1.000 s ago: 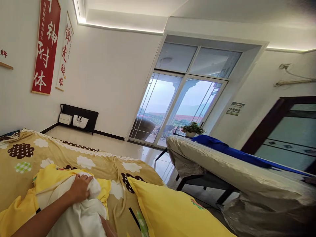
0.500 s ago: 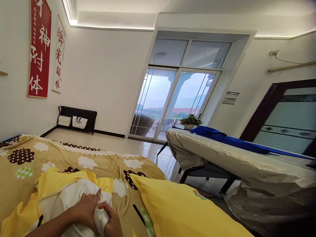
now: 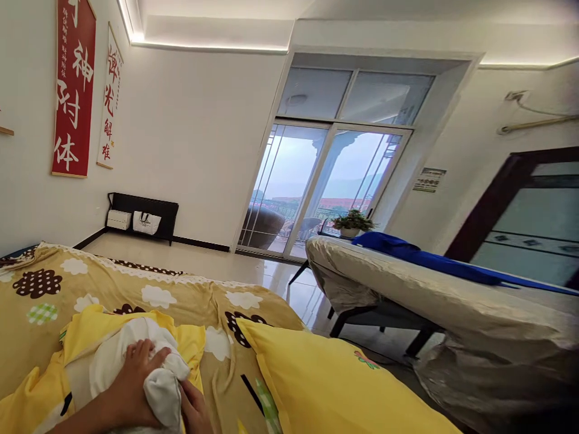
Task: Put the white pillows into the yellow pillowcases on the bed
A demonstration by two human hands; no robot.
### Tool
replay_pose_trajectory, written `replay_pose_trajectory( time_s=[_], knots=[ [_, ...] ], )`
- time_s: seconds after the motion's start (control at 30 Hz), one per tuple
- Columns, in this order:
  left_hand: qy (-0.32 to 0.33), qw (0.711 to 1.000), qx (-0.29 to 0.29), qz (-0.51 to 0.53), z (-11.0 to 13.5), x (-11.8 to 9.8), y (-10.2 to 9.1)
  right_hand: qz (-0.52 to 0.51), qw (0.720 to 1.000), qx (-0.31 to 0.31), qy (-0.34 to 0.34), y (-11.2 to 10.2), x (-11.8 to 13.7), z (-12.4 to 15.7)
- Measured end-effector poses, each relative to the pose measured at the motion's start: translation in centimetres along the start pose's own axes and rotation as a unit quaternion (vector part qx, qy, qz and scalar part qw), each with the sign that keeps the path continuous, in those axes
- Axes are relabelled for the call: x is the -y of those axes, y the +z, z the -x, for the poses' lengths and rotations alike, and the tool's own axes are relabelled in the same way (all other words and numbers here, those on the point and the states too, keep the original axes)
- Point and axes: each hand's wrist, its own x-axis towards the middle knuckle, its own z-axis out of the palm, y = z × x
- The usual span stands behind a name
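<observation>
A plump white pillow [image 3: 163, 392] lies at the lower left, partly over a yellow pillowcase [image 3: 84, 331] with pale lining showing. My left hand [image 3: 136, 377] grips the top of the pillow, fingers bent into its cloth. Close beside it on the right, my right hand [image 3: 194, 405] curls round a bulging corner of the same pillow; its fingertips are partly hidden by the fabric. Further right rests a filled yellow pillow [image 3: 344, 380] with a small embroidered flower, apart from both hands.
A tan blanket [image 3: 190, 313] with cloud patterns spreads under everything. To the right stands a table with a pale cover [image 3: 407, 283] and blue cloth [image 3: 407, 253] on it. Beyond are a black bench [image 3: 145, 208], a potted plant [image 3: 353, 223] and glass sliding doors [image 3: 294, 181].
Both hands have shifted a little left with the pillow. The left hand's fingers have moved back from the corner, and the white corner now bulges out more between the hands.
</observation>
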Motion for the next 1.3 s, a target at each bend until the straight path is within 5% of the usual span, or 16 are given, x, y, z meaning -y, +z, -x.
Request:
replay_pose_trajectory(
  time_s=[0.1, 0.23, 0.33, 0.4, 0.53, 0.67, 0.8, 1.0, 1.17, 1.3],
  knots=[
    [0.012, 0.997, -0.031, -0.073, 1.8, 1.0, -3.0, -0.078, 0.996, 0.031, 0.043, 5.0, -0.6, -0.7],
    [-0.037, 0.991, -0.044, -0.123, 3.8, 3.0, -5.1, -0.225, 0.955, 0.181, 0.066, 10.6, 0.4, -0.3],
    [-0.096, 0.986, -0.052, -0.127, 4.9, 4.9, -5.7, -0.239, 0.916, 0.320, 0.044, 11.7, 1.9, -0.5],
    [-0.119, 0.983, -0.055, -0.129, 5.7, 6.0, -6.2, -0.190, 0.915, 0.353, 0.040, 10.6, 2.4, -1.5],
    [-0.149, 0.977, -0.061, -0.136, 6.8, 7.8, -7.1, 0.122, 0.981, 0.149, 0.010, 6.7, 1.3, -4.1],
    [-0.138, 0.978, -0.056, -0.150, 6.6, 7.7, -7.0, 0.352, 0.936, 0.023, -0.001, 6.3, -1.6, -4.6],
    [-0.114, 0.978, -0.031, -0.170, 6.0, 6.2, -6.5, 0.520, 0.852, -0.060, -0.027, 7.9, -3.2, -4.2],
    [-0.122, 0.973, -0.002, -0.198, 6.5, 5.9, -7.6, 0.634, 0.768, -0.092, -0.008, 4.5, -1.2, -5.6],
    [-0.076, 0.965, -0.013, -0.252, 4.6, 4.7, -6.3, 0.636, 0.767, -0.075, -0.033, 2.3, 3.4, -5.6],
    [0.062, 0.969, 0.014, -0.240, 0.9, 0.8, -4.0, 0.622, 0.778, -0.073, -0.062, 3.2, 6.2, -4.5]
  ],
)
